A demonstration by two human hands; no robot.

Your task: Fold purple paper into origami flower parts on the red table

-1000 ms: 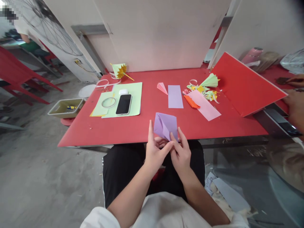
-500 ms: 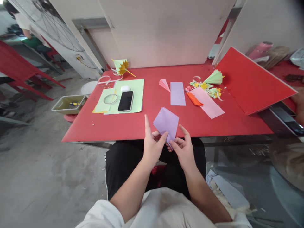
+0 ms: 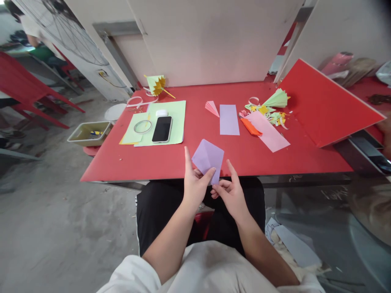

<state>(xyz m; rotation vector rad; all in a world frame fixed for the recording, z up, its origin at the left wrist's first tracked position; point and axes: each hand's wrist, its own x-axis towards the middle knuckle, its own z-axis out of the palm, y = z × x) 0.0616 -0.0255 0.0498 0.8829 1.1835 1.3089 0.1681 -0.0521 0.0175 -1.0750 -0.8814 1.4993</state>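
Leftward of its place a moment ago, the folded purple paper (image 3: 210, 156) has shifted a little, and a crease now shows running down from its top corner. It is held in the air at the near edge of the red-topped table (image 3: 152, 165), over the person's lap in black trousers (image 3: 161, 211).

The left hand (image 3: 195, 183) has its thumb pressed on the paper's face and fingers behind it, clamping the sheet, while its index finger points up, apart from the rest. The right hand (image 3: 229, 193) is at the paper's lower corner, thumb and curled fingers close together, index finger raised apart; whether they pinch the paper, one cannot tell.

Beyond the paper, a flat purple rectangular sheet (image 3: 229, 119) lies on the table, with a small pleated pink paper fan (image 3: 211, 108) just left of it. To its right, an orange object (image 3: 251, 127) overlaps a long pink paper strip (image 3: 271, 136), near yellow and green paper scraps (image 3: 276, 119) and a pleated pale green paper fan (image 3: 277, 99). On the left, a black-screened phone (image 3: 162, 129), a white rounded case (image 3: 161, 112) and a roll of clear tape (image 3: 142, 126) rest on pale green paper sheets (image 3: 178, 122).
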